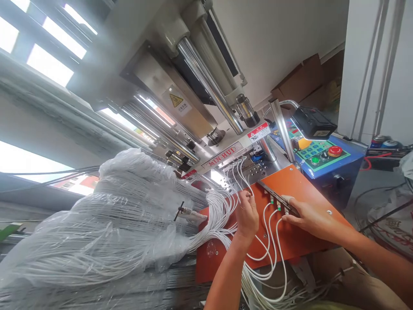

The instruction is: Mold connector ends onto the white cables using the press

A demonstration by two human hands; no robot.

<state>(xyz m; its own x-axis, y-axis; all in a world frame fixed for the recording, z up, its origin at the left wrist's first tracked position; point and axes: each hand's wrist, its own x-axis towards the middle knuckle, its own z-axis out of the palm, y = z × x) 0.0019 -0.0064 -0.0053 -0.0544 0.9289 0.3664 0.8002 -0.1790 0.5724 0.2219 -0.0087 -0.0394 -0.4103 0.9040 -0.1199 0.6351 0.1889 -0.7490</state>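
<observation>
My left hand is closed in a pinch above the orange board, among white cables. A white cable is at its fingertips, its end largely hidden by the fingers. My right hand grips the near end of a long, dark metal bar fixture, thumb on one side and fingers on the other. Small connectors with green parts sit along the fixture's edge, and white cables curve down from them. Some fingers of the right hand wear pale covers. The fixture rests on or just above the orange board.
Ahead stands a moulding press with several cables in its lower tooling. A large plastic-wrapped cable bundle fills the left, beside a T-handled clamp. On the right are a blue control box with a red button and a black lamp.
</observation>
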